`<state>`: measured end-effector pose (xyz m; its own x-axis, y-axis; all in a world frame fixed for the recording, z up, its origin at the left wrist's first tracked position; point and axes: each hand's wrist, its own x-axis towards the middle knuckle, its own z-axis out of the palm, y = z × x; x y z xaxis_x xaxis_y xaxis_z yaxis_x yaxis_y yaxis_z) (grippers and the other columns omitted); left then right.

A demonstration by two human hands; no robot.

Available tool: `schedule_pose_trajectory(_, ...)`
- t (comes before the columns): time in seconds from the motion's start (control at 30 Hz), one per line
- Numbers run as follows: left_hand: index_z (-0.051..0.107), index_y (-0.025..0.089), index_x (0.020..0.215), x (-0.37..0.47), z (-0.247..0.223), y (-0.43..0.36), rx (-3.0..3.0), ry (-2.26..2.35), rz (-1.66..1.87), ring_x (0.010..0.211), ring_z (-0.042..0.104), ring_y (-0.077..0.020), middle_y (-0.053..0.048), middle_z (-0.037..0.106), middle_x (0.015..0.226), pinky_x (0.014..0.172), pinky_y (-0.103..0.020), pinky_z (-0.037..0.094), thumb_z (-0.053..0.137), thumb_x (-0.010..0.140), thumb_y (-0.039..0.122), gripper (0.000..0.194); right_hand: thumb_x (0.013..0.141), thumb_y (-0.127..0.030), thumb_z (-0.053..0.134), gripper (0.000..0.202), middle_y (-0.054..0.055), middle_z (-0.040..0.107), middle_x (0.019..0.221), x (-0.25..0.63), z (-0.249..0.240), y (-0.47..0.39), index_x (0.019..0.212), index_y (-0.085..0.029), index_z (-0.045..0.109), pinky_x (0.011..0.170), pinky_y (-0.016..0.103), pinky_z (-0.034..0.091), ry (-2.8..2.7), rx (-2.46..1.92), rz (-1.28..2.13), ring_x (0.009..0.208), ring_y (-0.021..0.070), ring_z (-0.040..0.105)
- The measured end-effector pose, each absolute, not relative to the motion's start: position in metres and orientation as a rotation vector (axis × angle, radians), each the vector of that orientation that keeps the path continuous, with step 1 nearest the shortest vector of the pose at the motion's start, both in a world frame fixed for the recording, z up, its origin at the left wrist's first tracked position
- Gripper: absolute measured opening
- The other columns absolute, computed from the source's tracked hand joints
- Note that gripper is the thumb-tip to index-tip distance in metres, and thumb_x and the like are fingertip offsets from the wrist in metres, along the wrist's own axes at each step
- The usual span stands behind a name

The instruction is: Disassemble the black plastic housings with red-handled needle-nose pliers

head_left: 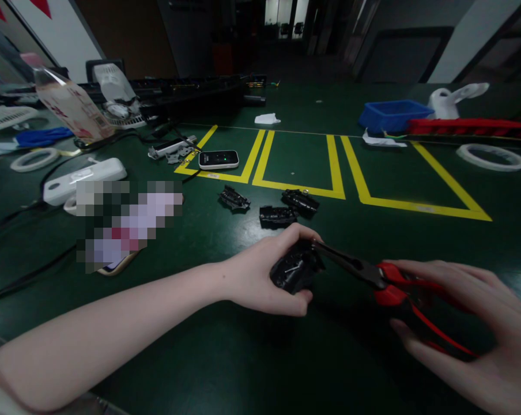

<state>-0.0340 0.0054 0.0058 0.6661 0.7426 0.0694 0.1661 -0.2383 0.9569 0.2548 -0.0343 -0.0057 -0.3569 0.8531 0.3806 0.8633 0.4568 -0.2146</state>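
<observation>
My left hand (260,268) is closed around a black plastic part (295,270), held just above the green table. My right hand (472,311) grips red-handled needle-nose pliers (390,282) from the right side. The long dark jaws point left, and their tips meet the upper edge of the black part near my left index finger. Whether the jaws pinch anything there I cannot tell. Beyond my left hand lie more black plastic parts: one on the left (234,198), one in the middle (278,216) and one on the right (301,200).
Yellow tape (301,187) marks several frames on the table. A small white-edged device (219,159) rests in the left frame. At left are a phone (117,262), partly blurred out, cables and a bottle (68,101). A blue bin (394,115) and tape roll (491,157) stand right.
</observation>
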Motion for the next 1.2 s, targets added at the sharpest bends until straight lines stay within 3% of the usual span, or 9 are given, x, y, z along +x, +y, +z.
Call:
schedule_pose_trajectory(0.4, 0.043, 0.021, 0.123, -0.033, 0.007, 0.006, 1.839, 0.777, 0.641, 0.108, 0.061, -0.0275, -0.009, 0.061, 0.115, 0.097, -0.043, 0.050, 0.069, 0.073, 0.016, 0.057, 0.074, -0.045, 0.065, 0.056, 0.004, 0.070, 0.108, 0.265, -0.013, -0.032, 0.128, -0.035, 0.052, 0.068, 0.044, 0.055, -2.408, -1.320, 0.011, 0.089, 0.0310, 0.067)
schedule_pose_trajectory(0.7, 0.042, 0.019, 0.132, -0.033, 0.007, 0.006, 1.831, 0.749, 0.633, 0.108, 0.062, -0.0268, -0.010, 0.063, 0.117, 0.100, -0.044, 0.049, 0.070, 0.075, 0.016, 0.063, 0.076, -0.042, 0.059, 0.062, 0.009, 0.068, 0.112, 0.259, -0.017, -0.034, 0.136, -0.036, 0.045, 0.067, 0.053, 0.057, -2.406, -1.325, 0.029, 0.091, 0.0376, 0.067)
schedule_pose_trajectory(0.9, 0.043, 0.018, 0.134, -0.031, 0.006, 0.007, 1.855, 0.764, 0.592, 0.100, 0.063, -0.0257, -0.008, 0.064, 0.108, 0.093, -0.043, 0.052, 0.073, 0.074, 0.018, 0.067, 0.076, -0.038, 0.061, 0.054, 0.009, 0.070, 0.107, 0.257, -0.015, -0.030, 0.128, -0.031, 0.051, 0.059, 0.042, 0.059, -2.448, -1.299, 0.075, 0.078, 0.0297, 0.070)
schedule_pose_trajectory(1.03, 0.041, 0.019, 0.142, -0.031, 0.007, 0.006, 1.849, 0.761, 0.565, 0.101, 0.063, -0.0242, -0.007, 0.065, 0.109, 0.093, -0.040, 0.052, 0.070, 0.078, 0.016, 0.071, 0.075, -0.038, 0.060, 0.053, 0.011, 0.071, 0.107, 0.255, -0.015, -0.029, 0.126, -0.027, 0.056, 0.058, 0.043, 0.057, -2.445, -1.382, -0.046, 0.077, 0.0296, 0.069)
schedule_pose_trajectory(1.2, 0.026, 0.021, 0.156, -0.031, 0.000, 0.006, 1.848, 0.716, 0.561, 0.095, 0.065, -0.0209, -0.007, 0.066, 0.111, 0.087, -0.036, 0.053, 0.066, 0.082, 0.018, 0.084, 0.074, -0.035, 0.059, 0.042, 0.012, 0.071, 0.105, 0.253, -0.013, -0.029, 0.114, -0.023, 0.062, 0.061, 0.043, 0.056, -2.411, -1.484, -0.092, 0.079, 0.0289, 0.068)
